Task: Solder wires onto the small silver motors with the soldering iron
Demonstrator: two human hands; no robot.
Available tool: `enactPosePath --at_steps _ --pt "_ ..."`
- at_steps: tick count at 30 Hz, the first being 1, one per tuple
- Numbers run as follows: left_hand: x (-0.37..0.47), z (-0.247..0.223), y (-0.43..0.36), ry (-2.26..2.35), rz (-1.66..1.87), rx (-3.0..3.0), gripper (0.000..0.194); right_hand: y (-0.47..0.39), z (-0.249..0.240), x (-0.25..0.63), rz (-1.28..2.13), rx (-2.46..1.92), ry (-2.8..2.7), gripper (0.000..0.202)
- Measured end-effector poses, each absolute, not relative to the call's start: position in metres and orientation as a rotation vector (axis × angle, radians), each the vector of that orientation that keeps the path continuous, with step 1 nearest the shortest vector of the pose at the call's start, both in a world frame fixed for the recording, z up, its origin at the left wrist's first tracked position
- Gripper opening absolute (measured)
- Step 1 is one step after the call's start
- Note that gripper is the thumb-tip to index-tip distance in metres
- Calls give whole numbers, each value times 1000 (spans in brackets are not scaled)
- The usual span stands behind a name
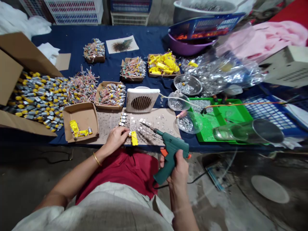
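Observation:
Near the table's front edge, my left hand (118, 138) pinches a small part with a yellow plastic housing (134, 138) at its fingertips. My right hand (178, 166) is wrapped round the handle of a green soldering gun (171, 150) with an orange trigger. The gun's thin metal tip points up and left, over the cardboard sheet (168, 119), a little right of the yellow housing and apart from it. Just above my left hand, several small motors (123, 119) stand in a short row. Tiny metal pieces lie scattered on the cardboard.
A white vented fan box (142, 100) stands behind the cardboard. To the left are an open box (81, 122) with yellow parts and a large carton of motors (43, 99). Metal bowls, a green tray (209, 136) and a clear container (267, 131) lie right.

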State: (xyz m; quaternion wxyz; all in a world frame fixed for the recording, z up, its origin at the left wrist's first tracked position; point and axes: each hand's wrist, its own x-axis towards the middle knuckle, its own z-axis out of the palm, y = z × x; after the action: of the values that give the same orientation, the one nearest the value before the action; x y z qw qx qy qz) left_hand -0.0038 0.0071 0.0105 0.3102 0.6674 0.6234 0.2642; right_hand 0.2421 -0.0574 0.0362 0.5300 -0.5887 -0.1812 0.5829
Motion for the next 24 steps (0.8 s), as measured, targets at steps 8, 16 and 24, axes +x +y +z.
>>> enactPosePath --at_steps 8,16,24 --pt "1 14 31 1725 578 1633 22 -31 37 261 1382 -1599 -602 58" --pt "11 10 49 1822 256 1811 23 -12 23 269 1473 -1558 -737 49" --pt "26 10 45 1933 180 2154 24 -9 16 274 1497 -1577 -761 47"
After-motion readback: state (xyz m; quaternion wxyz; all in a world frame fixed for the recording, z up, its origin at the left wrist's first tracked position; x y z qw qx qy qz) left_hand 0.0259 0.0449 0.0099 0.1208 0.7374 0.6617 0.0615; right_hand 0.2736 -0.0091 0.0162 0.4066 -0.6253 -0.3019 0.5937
